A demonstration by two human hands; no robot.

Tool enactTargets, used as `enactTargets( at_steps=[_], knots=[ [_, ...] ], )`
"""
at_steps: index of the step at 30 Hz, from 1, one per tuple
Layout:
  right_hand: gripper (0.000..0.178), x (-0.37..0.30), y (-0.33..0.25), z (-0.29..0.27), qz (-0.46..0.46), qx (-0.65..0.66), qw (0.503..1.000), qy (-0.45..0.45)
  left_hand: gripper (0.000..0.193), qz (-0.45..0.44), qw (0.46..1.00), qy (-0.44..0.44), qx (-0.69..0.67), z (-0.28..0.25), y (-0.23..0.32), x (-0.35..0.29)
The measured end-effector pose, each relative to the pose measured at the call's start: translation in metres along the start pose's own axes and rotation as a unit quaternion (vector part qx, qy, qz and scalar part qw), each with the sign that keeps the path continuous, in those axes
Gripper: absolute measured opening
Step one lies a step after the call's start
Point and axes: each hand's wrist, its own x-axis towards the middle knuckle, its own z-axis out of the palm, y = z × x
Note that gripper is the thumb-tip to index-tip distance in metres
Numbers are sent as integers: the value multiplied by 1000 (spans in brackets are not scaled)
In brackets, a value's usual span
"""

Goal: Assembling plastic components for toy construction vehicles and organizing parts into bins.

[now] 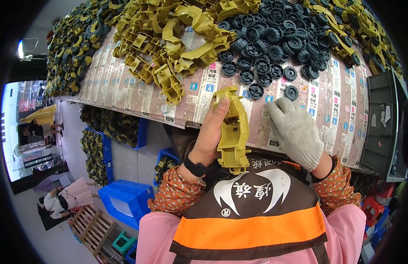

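My bare left hand (208,137) is closed around a yellow plastic toy car chassis (234,136), held upright in front of the table edge with its thumb on the upper end. My right hand (297,132), in a grey knitted glove, is just above the table to the right of the chassis. Its fingers are curled together, and whatever they may hold is hidden. Right by those fingers lies a loose black toy wheel (291,92). A heap of black toy wheels (274,39) spreads beyond both hands.
Yellow chassis parts (164,48) are piled left of the wheels. Chassis with black wheels fitted lie in heaps at far left (76,53) and far right (344,26). A grey plastic crate (380,127) stands at the right table edge. Blue crates (124,200) sit on the floor at left.
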Motion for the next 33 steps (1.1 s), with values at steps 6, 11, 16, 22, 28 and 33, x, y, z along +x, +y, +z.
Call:
enactTargets(
  at_steps=[6,11,16,22,28,33],
  knots=[
    [39,-1,3,-9,21,346,936,64,70,26,999,0,27,13,-7,-3],
    [45,13,-4,-8,90,572,815,14,69,59,996,-31,56,19,-11,-3],
    [45,13,-7,0,106,629,769,29,73,100,990,-49,87,24,-16,-1],
    [46,10,-11,4,125,631,764,51,71,166,964,-53,199,25,-12,0],
    [36,3,-20,0,192,533,822,62,73,202,929,-63,304,19,-16,2],
    [30,-7,-18,14,79,400,899,160,73,187,927,-98,310,21,-15,2]
  ],
)
